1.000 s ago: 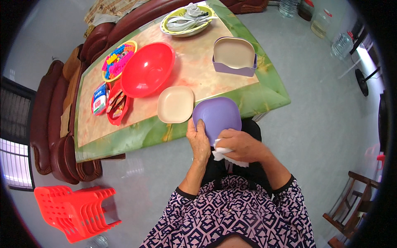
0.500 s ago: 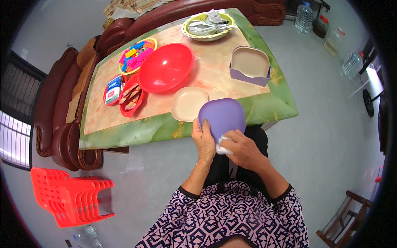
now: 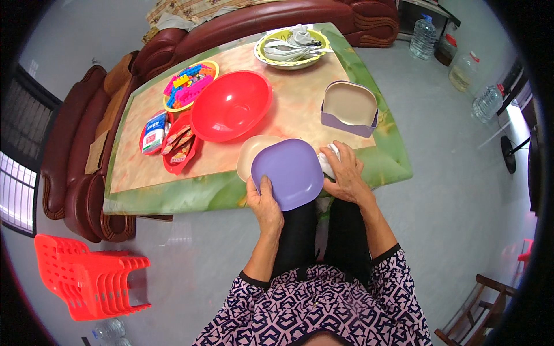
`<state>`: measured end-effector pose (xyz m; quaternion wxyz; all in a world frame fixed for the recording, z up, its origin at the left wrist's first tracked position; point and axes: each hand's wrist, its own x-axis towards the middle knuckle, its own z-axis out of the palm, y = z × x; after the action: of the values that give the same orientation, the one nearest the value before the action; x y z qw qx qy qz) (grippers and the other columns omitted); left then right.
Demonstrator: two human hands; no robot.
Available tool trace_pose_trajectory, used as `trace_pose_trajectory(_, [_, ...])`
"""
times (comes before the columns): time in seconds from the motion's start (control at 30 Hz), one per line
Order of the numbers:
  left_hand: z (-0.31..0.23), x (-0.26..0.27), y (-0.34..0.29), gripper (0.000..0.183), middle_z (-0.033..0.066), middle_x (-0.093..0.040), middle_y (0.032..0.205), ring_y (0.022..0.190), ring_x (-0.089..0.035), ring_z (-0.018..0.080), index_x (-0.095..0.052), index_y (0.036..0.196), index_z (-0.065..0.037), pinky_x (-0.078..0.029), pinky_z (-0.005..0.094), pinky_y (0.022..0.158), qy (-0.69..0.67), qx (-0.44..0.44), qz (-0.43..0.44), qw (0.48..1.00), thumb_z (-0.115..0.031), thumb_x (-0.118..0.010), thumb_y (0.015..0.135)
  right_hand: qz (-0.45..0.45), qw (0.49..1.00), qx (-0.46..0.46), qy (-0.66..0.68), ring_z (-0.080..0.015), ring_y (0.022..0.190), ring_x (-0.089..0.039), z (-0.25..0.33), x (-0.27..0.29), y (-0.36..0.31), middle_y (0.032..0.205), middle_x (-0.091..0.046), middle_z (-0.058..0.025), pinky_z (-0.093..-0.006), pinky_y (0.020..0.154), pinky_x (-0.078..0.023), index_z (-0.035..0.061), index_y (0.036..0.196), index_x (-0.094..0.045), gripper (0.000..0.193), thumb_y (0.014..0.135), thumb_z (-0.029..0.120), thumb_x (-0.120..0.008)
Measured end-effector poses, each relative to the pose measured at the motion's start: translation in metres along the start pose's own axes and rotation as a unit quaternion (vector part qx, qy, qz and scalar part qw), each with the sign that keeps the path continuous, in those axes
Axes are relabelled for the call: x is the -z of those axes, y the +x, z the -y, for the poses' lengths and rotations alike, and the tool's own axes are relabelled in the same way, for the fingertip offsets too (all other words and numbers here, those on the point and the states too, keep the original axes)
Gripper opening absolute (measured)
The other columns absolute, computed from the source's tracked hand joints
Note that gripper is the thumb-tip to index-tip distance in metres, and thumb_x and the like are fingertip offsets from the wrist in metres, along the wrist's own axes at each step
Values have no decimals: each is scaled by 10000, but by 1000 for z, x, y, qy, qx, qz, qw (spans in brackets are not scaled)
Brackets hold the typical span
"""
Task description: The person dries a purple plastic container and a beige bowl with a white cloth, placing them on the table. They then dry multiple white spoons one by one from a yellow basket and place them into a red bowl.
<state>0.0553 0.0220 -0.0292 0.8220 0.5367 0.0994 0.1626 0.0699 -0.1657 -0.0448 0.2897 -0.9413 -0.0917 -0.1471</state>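
My left hand (image 3: 265,209) grips a purple plate (image 3: 290,173) by its lower left edge, thumb on the upper face. At the plate's right side, my right hand (image 3: 346,176) is closed on a white cloth (image 3: 329,160), part of which shows between the fingers and the rim. A cream plate (image 3: 248,154) lies on the table behind the purple one, which partly covers it. Farther right on the table stands a purple holder (image 3: 348,124) with a cream plate (image 3: 350,104) on top.
On the green-edged table (image 3: 173,202) are a large red bowl (image 3: 231,106), a yellow basket of toy blocks (image 3: 186,86), red dishes with packets (image 3: 180,147) and a bowl of utensils (image 3: 291,49). Stacked red chairs (image 3: 92,277) stand at left; water bottles (image 3: 423,39) stand at far right.
The purple plate has shifted left and now covers more of the cream plate. My right hand with the cloth has moved from its lower edge up to its right side.
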Motion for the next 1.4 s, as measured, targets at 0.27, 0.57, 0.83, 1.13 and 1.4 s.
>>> trace_pose_trajectory(0.27, [10, -22, 0, 170, 35, -584, 992, 866, -522, 78, -528, 1080, 1, -442, 235, 796, 31, 11, 58, 998, -116, -480, 967, -66, 969, -31, 237, -266, 909, -556, 11, 48, 11, 1052, -563, -146, -338, 754, -446, 36, 1125, -578, 364, 785, 146, -643])
trace_pose_trajectory(0.57, [3, -74, -2, 260, 70, -542, 1134, 982, -526, 132, -532, 1141, 13, -446, 245, 804, 19, -72, 143, 987, -67, -580, 899, -290, 943, -57, 151, -149, 575, -510, -11, 74, 31, 710, -553, -95, -293, 529, -417, -13, 964, -639, 160, 806, 12, -640])
trace_pose_trajectory(0.83, [40, -69, -4, 500, 119, -511, 1166, 1093, -456, 331, -623, 1054, -96, -408, 417, 893, 401, -321, 328, 793, -100, -815, 593, -420, 907, 4, -23, -229, 629, -570, -66, 65, 83, 770, -573, -91, -335, 550, -461, 37, 972, -649, 189, 788, -2, -638])
trace_pose_trajectory(1.13, [72, -60, 3, 455, 119, -508, 1191, 1113, -455, 329, -637, 1041, -94, -401, 424, 917, 421, -327, 294, 794, -80, -804, 619, -360, 930, -39, -61, -235, 647, -581, -85, 34, 83, 804, -547, -84, -339, 562, -472, 66, 1035, -609, 274, 773, 71, -686])
trace_pose_trajectory(1.4, [53, -53, -1, 622, 170, -442, 1279, 1173, -418, 351, -545, 1192, -77, -341, 453, 976, 399, -358, 253, 805, -196, -817, 645, -363, 929, -48, -53, -257, 753, -551, -54, 44, 65, 911, -548, -123, -347, 641, -461, 31, 1091, -571, 371, 752, 95, -708])
